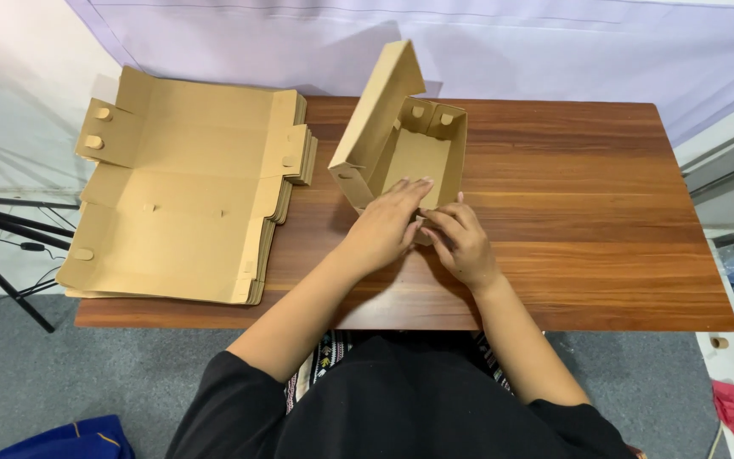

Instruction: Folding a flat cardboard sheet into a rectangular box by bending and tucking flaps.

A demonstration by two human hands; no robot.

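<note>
Folding a cardboard box (409, 149) into shape, a person seated at a wooden bench (571, 212) has it nearly formed: the far wall and 2 side walls stand upright, and the lid is raised on the left, tilted open. What looks unfinished is the near end wall, where both hands meet. The left hand (384, 225) lies flat, fingers spread and reaching over the near edge into the box, pressing on the cardboard. The right hand (462, 242) is half curled, fingertips touching the near flap just beside the left hand — neither hand grips anything fully. The box sits mid-bench, toward the far edge. A stack of flat boxes (180, 187) — unfolded — waits at the left end of the bench, overhanging it.
</note>
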